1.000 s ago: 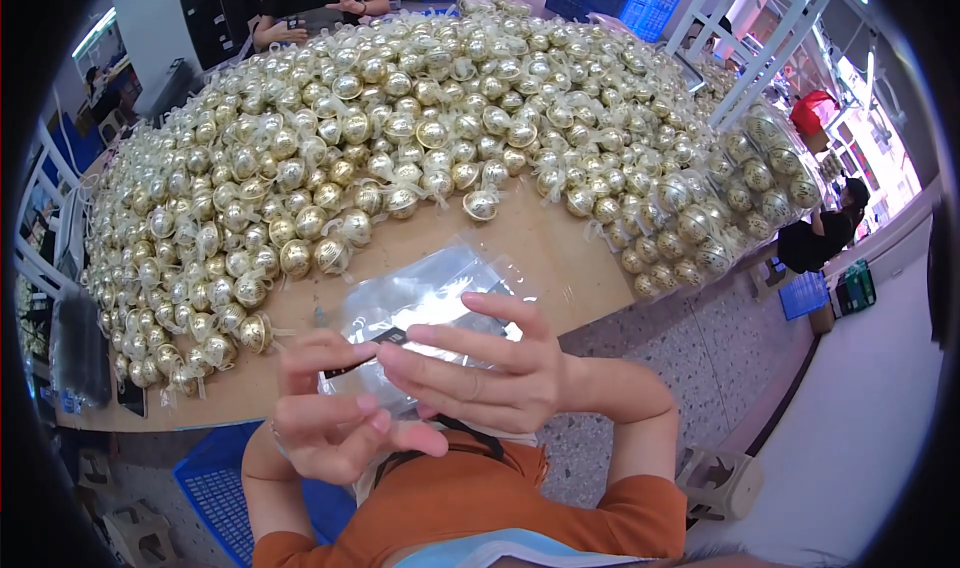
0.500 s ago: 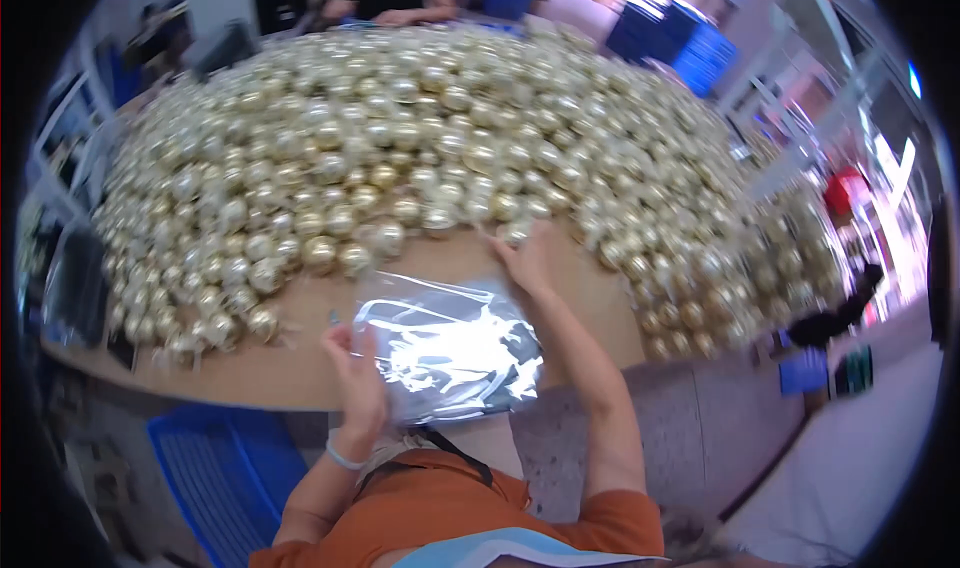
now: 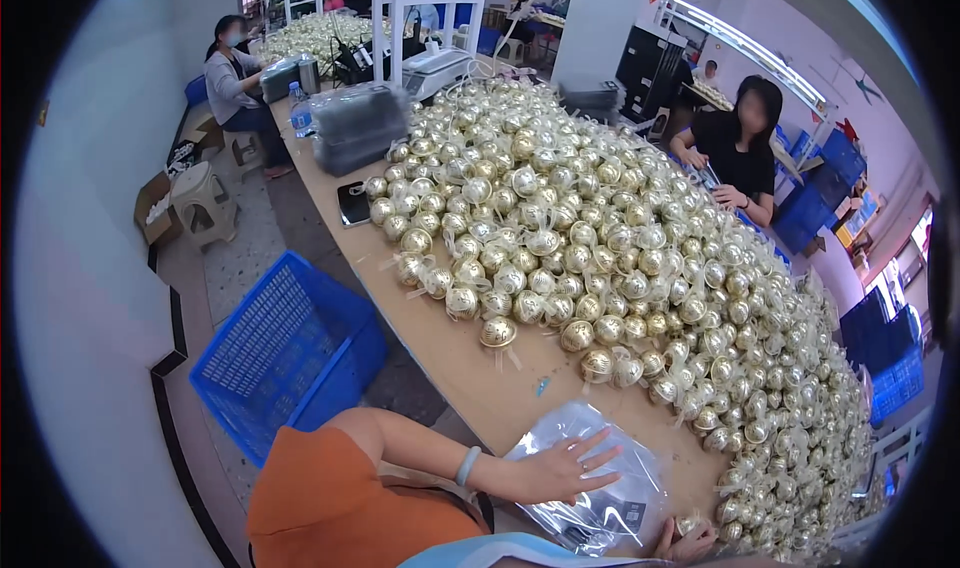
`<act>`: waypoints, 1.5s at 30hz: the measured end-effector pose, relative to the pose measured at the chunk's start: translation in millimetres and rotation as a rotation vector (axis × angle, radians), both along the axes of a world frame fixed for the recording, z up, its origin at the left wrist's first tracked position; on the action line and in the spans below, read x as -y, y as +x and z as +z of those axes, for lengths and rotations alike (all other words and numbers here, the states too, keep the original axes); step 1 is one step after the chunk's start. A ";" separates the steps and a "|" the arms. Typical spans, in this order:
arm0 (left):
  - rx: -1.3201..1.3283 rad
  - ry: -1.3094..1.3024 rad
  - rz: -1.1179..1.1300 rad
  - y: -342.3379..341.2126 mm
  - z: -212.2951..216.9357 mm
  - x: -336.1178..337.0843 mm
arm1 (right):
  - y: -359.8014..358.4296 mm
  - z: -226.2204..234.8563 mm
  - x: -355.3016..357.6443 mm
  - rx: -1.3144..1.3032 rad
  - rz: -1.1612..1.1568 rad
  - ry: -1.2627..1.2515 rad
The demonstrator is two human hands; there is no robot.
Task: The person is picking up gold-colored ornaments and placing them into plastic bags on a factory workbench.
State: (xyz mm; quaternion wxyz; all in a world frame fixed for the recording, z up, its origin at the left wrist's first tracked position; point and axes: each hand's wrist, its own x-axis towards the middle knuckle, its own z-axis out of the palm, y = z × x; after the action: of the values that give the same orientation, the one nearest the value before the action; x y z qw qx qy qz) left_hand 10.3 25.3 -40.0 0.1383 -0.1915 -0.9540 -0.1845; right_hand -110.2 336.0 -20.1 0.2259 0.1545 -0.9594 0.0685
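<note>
A clear plastic bag (image 3: 615, 493) lies flat at the table's near edge, shiny and creased, with a small dark printed patch. My left hand (image 3: 565, 471) rests on it with fingers spread, holding nothing. Beyond the bag's right side, my right hand (image 3: 690, 546) has its fingers curled round a gold ball ornament (image 3: 686, 524); part of that hand is cut off by the lower edge. A big heap of similar gold ball ornaments (image 3: 600, 258), with pale translucent ribbons, covers much of the table.
A blue plastic basket (image 3: 285, 343) stands on the floor at left. The brown tabletop (image 3: 460, 368) also bears a phone (image 3: 353, 204), a stack of clear bags (image 3: 360, 123), a water bottle (image 3: 299, 108) and a teal scrap (image 3: 542, 385). A co-worker in black (image 3: 740, 153) sits across the heap.
The view has swung left. The plastic bag, earlier at my left hand's fingers, is now under its spread palm. My right hand, earlier reaching to the heap's edge, is now beside the bag with a ball ornament.
</note>
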 end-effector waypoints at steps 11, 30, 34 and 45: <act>0.056 0.454 -0.052 -5.7 21.2 41.9 | 36.6 30.4 32.6 0.832 0.395 -0.923; 0.098 0.343 -0.121 -2.5 12.3 38.9 | 18.6 -4.0 156.0 1.197 0.365 -1.235; 0.132 0.354 -0.164 -5.1 15.1 47.8 | 16.9 -1.1 160.7 1.200 0.279 -1.459; 0.098 0.282 -0.164 -6.3 17.0 44.4 | -18.9 19.8 120.3 1.218 0.592 -0.729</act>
State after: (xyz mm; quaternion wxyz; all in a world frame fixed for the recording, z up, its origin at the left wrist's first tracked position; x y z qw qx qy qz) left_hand 4.0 -19.1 -23.0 0.1018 -0.2382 -0.9055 -0.3362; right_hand -129.2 215.7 -0.4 -0.3336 0.2555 -0.7500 0.5108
